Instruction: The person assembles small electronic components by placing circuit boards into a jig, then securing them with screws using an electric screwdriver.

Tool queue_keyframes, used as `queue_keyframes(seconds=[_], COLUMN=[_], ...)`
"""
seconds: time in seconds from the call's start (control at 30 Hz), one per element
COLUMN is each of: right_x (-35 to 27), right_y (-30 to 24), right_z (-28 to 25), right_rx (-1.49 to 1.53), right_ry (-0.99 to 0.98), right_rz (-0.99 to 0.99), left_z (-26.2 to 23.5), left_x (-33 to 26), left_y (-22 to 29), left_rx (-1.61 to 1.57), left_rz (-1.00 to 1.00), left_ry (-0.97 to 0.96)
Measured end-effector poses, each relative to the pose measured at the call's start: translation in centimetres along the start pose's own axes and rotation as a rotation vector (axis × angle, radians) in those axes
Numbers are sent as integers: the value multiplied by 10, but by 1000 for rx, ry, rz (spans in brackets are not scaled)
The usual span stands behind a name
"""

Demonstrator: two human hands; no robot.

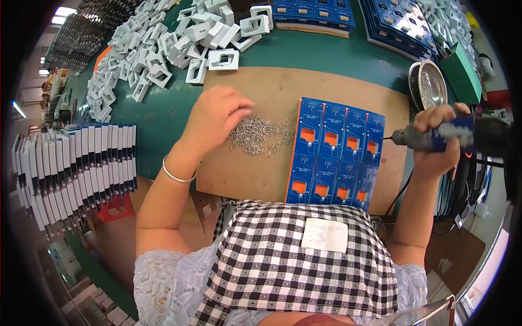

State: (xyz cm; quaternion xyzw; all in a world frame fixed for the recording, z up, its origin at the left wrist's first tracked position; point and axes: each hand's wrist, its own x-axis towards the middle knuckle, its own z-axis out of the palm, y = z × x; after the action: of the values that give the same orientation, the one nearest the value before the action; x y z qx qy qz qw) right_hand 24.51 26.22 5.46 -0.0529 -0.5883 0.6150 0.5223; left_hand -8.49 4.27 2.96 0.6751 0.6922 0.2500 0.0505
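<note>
Left hand (222, 115): fingers curled beside screw pile (253, 137), contents cannot tell. Right hand (438, 145): fingers wrapped round power screwdriver (459, 133), tip near right edge of blue panel (337, 151). Panel right of screws.

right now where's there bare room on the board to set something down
Bare brown board shows below the screw pile, left of the blue panel, and above that panel up to the green table. It is crowded at upper left, with white frames, and at right, where the right hand holds a power driver. The left hand is beside the screw pile.
</note>
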Motion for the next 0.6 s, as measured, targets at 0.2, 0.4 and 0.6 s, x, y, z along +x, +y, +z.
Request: queue_keyframes(seconds=[0.2,0.4,0.6], right_x=[-14,-41,-72], right_y=[-8,-32,-56], right_z=[-26,-1,-2], right_rx=[123,125,-23], right_ry=[264,299,355], right_rz=[44,-101,-175], left_z=[19,13,20], left_x=[-2,-1,-5], left_y=[23,13,27], left_rx=[148,102,-118], left_rz=[75,12,-236], left_ry=[-40,-22,44])
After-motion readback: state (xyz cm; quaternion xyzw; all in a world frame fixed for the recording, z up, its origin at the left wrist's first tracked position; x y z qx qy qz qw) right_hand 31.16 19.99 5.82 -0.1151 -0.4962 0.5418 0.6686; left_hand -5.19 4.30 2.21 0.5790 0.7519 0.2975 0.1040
